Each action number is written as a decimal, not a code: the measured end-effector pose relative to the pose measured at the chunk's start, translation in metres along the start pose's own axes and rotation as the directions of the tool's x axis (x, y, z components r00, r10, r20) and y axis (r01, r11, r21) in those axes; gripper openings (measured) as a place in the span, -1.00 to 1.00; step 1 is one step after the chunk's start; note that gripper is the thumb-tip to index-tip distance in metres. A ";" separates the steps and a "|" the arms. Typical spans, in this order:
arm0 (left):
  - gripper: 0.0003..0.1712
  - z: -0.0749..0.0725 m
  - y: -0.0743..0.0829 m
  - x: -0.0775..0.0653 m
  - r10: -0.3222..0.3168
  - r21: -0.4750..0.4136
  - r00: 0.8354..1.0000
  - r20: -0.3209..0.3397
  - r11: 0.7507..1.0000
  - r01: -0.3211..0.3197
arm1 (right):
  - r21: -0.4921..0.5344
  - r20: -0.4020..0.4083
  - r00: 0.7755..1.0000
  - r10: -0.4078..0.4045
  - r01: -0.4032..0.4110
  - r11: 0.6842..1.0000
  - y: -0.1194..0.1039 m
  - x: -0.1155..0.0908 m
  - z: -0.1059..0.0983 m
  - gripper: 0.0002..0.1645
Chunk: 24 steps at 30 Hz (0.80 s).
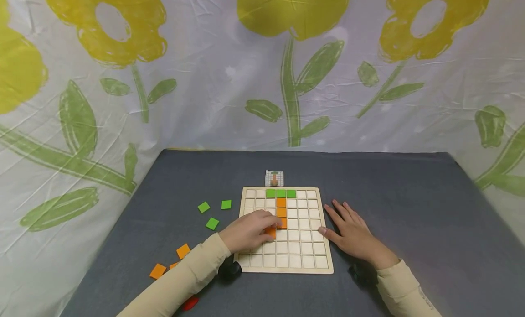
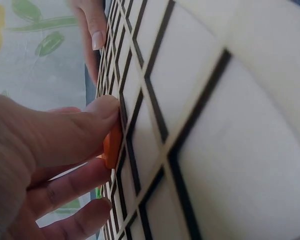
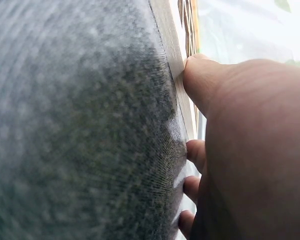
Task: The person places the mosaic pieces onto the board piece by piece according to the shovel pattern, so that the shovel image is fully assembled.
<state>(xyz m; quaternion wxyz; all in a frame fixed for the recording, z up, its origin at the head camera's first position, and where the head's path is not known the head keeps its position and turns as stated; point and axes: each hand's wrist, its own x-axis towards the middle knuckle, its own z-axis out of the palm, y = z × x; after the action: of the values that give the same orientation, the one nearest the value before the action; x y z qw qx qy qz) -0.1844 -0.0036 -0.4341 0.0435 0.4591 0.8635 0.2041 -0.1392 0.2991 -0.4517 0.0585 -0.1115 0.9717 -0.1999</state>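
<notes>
A wooden grid board lies on the dark table. Three green tiles sit side by side in its far row, and orange tiles run in a column below the middle one. My left hand is over the board's left half. Between its thumb and fingers it pinches an orange tile, held low at the grid just left of the column's near end. Beside the board's right edge rests my right hand, fingers spread on the cloth, its thumb touching the wooden edge.
Three loose green tiles lie left of the board. Nearer, several orange tiles are partly hidden by the left sleeve, with a red piece below it. A small pattern card stands at the board's far edge.
</notes>
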 end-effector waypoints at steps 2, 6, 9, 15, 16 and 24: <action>-0.66 0.000 0.000 -0.001 -0.003 -0.007 1.000 0.007 1.000 0.003 | -0.003 -0.004 1.000 0.000 0.000 1.000 0.000 0.000 0.001 -0.09; -0.64 0.000 0.000 -0.001 0.006 0.013 1.000 0.007 1.000 -0.006 | -0.002 -0.010 1.000 -0.002 0.002 1.000 -0.001 0.000 -0.001 -0.09; -0.63 0.000 0.001 -0.002 0.007 0.021 1.000 0.014 1.000 -0.007 | -0.001 -0.012 1.000 -0.006 0.006 1.000 -0.002 0.000 -0.002 -0.10; -0.65 0.000 0.000 -0.006 -0.004 0.021 1.000 0.013 1.000 0.004 | -0.009 -0.009 1.000 -0.004 0.004 1.000 -0.003 -0.001 -0.003 -0.11; -0.65 0.000 0.000 -0.008 -0.005 0.018 1.000 0.008 1.000 0.005 | -0.011 -0.010 1.000 -0.007 0.006 1.000 -0.003 0.000 -0.003 -0.11; -0.73 -0.012 -0.010 -0.035 -0.033 0.008 0.996 -0.079 0.999 0.034 | 0.000 0.007 1.000 0.003 -0.003 1.000 -0.002 0.001 -0.002 -0.09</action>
<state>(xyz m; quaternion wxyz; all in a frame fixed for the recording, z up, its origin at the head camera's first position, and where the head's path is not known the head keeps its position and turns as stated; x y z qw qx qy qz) -0.1755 -0.0408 -0.4309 0.0107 0.4364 0.8731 0.2173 -0.1399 0.2975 -0.4493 0.0624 -0.1110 0.9716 -0.1994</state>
